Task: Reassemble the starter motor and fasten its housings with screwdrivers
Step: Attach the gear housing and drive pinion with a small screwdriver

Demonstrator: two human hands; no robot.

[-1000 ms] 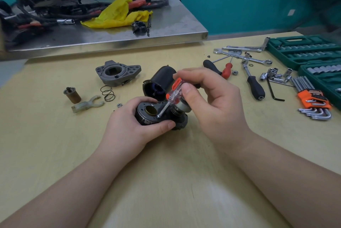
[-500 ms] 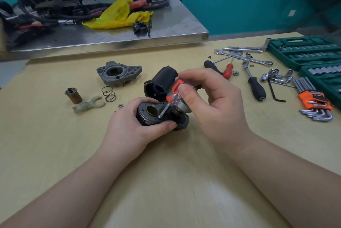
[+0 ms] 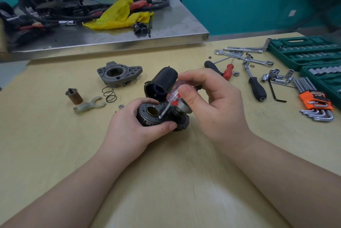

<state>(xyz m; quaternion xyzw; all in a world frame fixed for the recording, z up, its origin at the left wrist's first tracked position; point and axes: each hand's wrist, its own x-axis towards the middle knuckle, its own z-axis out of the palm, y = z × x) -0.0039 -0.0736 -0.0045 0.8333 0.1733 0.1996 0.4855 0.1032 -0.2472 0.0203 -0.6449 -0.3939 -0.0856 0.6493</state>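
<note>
My left hand grips the dark starter motor body on the wooden table, its round face with a brass bush turned up. My right hand pinches a small screwdriver with a clear and red handle; its tip touches the face of the body beside the brass bush. Behind them lies the black cylindrical housing on its side. A grey cast end housing sits to the back left.
A brass plunger, a plastic fork lever, a spring and a nut lie at the left. Screwdrivers, wrenches, sockets, hex keys and green socket cases fill the right. A cluttered steel bench stands behind.
My right hand's fingers have shifted on the screwdriver handle, turning it a little. The motor body and my left hand stay in place.
</note>
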